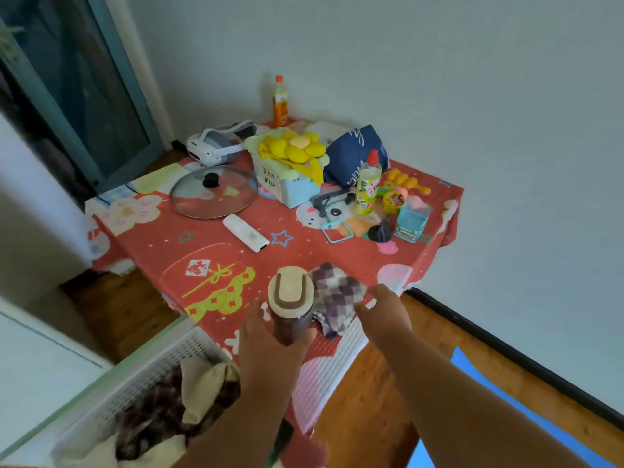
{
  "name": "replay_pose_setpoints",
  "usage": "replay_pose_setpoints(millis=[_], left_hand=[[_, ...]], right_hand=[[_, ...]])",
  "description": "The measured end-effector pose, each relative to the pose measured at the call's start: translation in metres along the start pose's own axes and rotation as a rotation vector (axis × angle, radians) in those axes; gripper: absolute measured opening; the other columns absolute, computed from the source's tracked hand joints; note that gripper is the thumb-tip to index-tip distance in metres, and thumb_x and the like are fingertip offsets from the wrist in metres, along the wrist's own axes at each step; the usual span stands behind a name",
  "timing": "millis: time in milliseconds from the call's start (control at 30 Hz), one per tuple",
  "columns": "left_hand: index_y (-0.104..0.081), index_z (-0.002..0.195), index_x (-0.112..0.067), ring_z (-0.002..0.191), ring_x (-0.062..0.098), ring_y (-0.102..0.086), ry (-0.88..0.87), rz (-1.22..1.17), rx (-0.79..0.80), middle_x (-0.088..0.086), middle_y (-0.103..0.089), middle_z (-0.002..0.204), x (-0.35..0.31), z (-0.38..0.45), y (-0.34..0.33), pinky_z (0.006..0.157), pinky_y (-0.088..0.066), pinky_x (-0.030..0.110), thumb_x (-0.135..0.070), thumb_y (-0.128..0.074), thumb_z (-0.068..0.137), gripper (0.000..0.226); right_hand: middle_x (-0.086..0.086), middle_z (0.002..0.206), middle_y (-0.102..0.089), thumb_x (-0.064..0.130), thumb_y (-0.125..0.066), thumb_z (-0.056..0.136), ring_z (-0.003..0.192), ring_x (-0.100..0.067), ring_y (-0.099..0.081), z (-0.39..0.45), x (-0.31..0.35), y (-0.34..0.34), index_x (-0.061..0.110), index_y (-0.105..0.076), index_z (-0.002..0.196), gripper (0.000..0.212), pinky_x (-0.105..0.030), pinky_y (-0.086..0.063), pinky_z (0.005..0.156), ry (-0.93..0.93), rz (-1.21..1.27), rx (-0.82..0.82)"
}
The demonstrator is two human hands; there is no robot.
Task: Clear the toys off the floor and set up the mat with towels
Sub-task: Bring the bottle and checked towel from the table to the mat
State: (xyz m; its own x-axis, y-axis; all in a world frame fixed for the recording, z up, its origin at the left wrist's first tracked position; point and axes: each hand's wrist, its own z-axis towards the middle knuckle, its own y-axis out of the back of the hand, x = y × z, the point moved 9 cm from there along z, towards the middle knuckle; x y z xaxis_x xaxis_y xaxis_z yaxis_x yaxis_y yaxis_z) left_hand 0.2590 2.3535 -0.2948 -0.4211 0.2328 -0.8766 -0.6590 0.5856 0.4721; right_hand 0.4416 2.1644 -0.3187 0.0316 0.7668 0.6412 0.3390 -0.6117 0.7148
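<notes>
My left hand (266, 346) is shut on a dark brown bottle (293, 312) with a beige lid, held upright over the near edge of the red patterned table (209, 265). My right hand (381, 312) is open, fingers spread, touching the near side of a purple checked towel (337, 295) crumpled on the table beside the bottle. A white perforated basket (148, 373) at lower left holds a dark checked cloth and a beige cloth. Small plastic toys (401, 187) lie at the table's far right. A blue mat (526, 407) shows on the floor at lower right.
On the table are a glass pot lid (212, 192), a white remote (246, 233), a white headset (216, 146), a box of yellow items (293, 153), a navy bag (354, 153), a dish-soap bottle (368, 184) and an orange bottle (280, 103). Walls close behind and right; wooden floor below.
</notes>
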Motion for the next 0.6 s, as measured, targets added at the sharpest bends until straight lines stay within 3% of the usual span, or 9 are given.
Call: replay_pose_setpoints(millis=[67, 133, 200, 300, 367, 433, 533, 600], left_hand=[[-0.033, 0.140, -0.035, 0.124, 0.017, -0.049, -0.037, -0.019, 0.005, -0.005, -0.051, 0.135, -0.001, 0.017, -0.015, 0.099, -0.048, 0.042, -0.039, -0.089, 0.053, 0.104], [-0.038, 0.128, -0.054, 0.112, 0.003, -0.054, -0.062, -0.077, 0.023, -0.017, -0.057, 0.122, -0.004, 0.033, -0.027, 0.085, -0.049, 0.016, -0.030, -0.092, 0.051, 0.097], [-0.036, 0.117, -0.066, 0.103, -0.005, -0.057, -0.067, -0.090, 0.048, -0.025, -0.059, 0.113, -0.005, 0.042, -0.035, 0.071, -0.044, 0.004, -0.027, -0.092, 0.052, 0.094], [-0.033, 0.120, -0.060, 0.106, 0.001, -0.054, -0.103, -0.060, 0.048, -0.034, -0.051, 0.110, -0.011, 0.049, -0.040, 0.082, -0.040, 0.012, -0.023, -0.091, 0.053, 0.096], [-0.029, 0.126, -0.052, 0.109, 0.006, -0.052, -0.113, -0.053, 0.083, -0.036, -0.046, 0.111, -0.011, 0.053, -0.042, 0.091, -0.040, 0.022, -0.019, -0.092, 0.053, 0.102], [-0.030, 0.123, -0.055, 0.109, 0.007, -0.053, -0.121, -0.057, 0.104, -0.033, -0.049, 0.112, -0.007, 0.054, -0.040, 0.093, -0.041, 0.028, -0.017, -0.093, 0.053, 0.101], [-0.036, 0.115, -0.063, 0.104, 0.005, -0.057, -0.082, -0.073, 0.109, -0.027, -0.057, 0.114, -0.001, 0.050, -0.033, 0.092, -0.045, 0.029, -0.016, -0.093, 0.054, 0.096], [-0.038, 0.123, -0.052, 0.107, 0.011, -0.058, -0.020, -0.074, 0.150, -0.016, -0.058, 0.118, 0.010, 0.051, -0.030, 0.093, -0.046, 0.031, -0.017, -0.093, 0.055, 0.094]], right_hand=[[-0.005, 0.124, -0.058, 0.031, -0.068, 0.085, 0.101, -0.026, -0.062, 0.037, 0.001, -0.013, 0.020, -0.046, 0.131, 0.052, -0.042, -0.056, 0.084, -0.002, -0.077, 0.049], [-0.009, 0.123, -0.054, 0.029, -0.070, 0.082, 0.101, -0.029, -0.062, 0.071, -0.004, -0.031, 0.018, -0.040, 0.133, 0.060, -0.046, -0.057, 0.085, -0.072, -0.035, 0.102], [-0.012, 0.122, -0.053, 0.025, -0.072, 0.078, 0.099, -0.032, -0.062, 0.090, -0.012, -0.049, 0.015, -0.035, 0.135, 0.070, -0.046, -0.058, 0.083, -0.210, 0.108, 0.121], [-0.013, 0.119, -0.059, 0.031, -0.073, 0.074, 0.105, -0.034, -0.061, 0.103, -0.028, -0.078, 0.012, -0.041, 0.131, 0.069, -0.047, -0.054, 0.091, -0.299, 0.048, 0.106], [-0.010, 0.111, -0.065, 0.037, -0.068, 0.077, 0.102, -0.032, -0.062, 0.103, -0.031, -0.087, 0.014, -0.052, 0.123, 0.054, -0.045, -0.053, 0.090, -0.278, -0.020, 0.072], [-0.006, 0.100, -0.066, 0.034, -0.061, 0.078, 0.093, -0.029, -0.062, 0.098, -0.027, -0.088, 0.018, -0.061, 0.111, 0.037, -0.041, -0.055, 0.083, -0.235, -0.042, 0.033], [-0.003, 0.091, -0.065, 0.027, -0.064, 0.077, 0.080, -0.024, -0.062, 0.078, -0.027, -0.087, 0.020, -0.062, 0.100, 0.024, -0.037, -0.056, 0.073, -0.236, 0.149, -0.014], [-0.007, 0.083, -0.066, 0.021, -0.069, 0.077, 0.074, -0.026, -0.065, 0.060, -0.030, -0.083, 0.015, -0.059, 0.093, 0.019, -0.043, -0.059, 0.068, -0.313, 0.402, -0.036]])
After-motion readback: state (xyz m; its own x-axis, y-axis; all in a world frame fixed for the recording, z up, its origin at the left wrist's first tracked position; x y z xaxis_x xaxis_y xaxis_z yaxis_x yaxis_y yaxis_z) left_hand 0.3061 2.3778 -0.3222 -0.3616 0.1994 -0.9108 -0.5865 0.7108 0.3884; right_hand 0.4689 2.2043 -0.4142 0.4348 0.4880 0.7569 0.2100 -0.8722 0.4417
